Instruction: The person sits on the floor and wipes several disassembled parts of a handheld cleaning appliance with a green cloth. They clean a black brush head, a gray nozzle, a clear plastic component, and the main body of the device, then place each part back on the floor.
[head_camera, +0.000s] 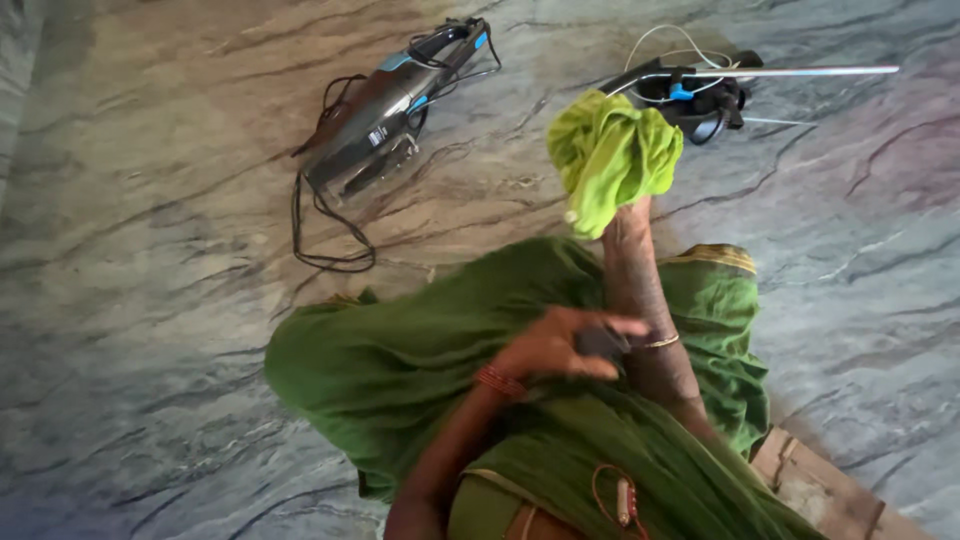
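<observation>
Head view: right hand (612, 160) wrapped in green cloth (612, 150), grip unseen, raised near vacuum handle (690, 90); left hand (560, 345) curled on forearm.

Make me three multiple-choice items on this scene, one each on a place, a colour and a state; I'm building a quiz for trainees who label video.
1. Where does the dark handheld vacuum body with blue trim lie?
A. on the lap
B. on the grey veined stone floor
C. on a shelf

2. What colour is the crumpled cloth?
A. light green
B. red
C. white

3. What is the right hand doing?
A. resting flat on the floor
B. holding up the cloth
C. gripping the silver metal tube

Answers:
1 B, it rests on the floor beyond the knees with its black cord trailing.
2 A, it is yellow-green, paler than the dark green garment.
3 B, the raised arm ends inside the bunched cloth; the left hand is at the right forearm.
</observation>
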